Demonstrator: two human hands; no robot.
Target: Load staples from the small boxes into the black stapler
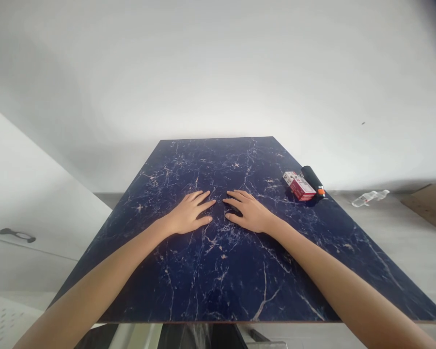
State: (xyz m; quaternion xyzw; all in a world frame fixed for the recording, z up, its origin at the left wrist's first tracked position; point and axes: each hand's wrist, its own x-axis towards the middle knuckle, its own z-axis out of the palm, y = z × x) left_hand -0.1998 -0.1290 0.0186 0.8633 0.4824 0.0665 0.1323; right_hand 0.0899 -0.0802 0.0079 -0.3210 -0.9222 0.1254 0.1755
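Observation:
My left hand [192, 212] lies palm down on the dark blue marble-patterned table [218, 281], fingers spread and pointing right. Opposite it, my right hand [249, 212] rests flat on the same surface with its fingers apart, pointing left. A narrow gap separates the fingertips of the two hands, and neither holds anything. To the right of my right hand, near the table's right edge, sits a red and white box [299, 186]. Against its far side lies a black cylinder [311, 179] with an orange part at its near end.
A white wall [218, 72] stands behind the table's far edge. At left is a white cabinet [29, 194] with a dark handle [17, 235]. On the floor at right lie a clear plastic bottle [365, 198] and a brown cardboard box [429, 206].

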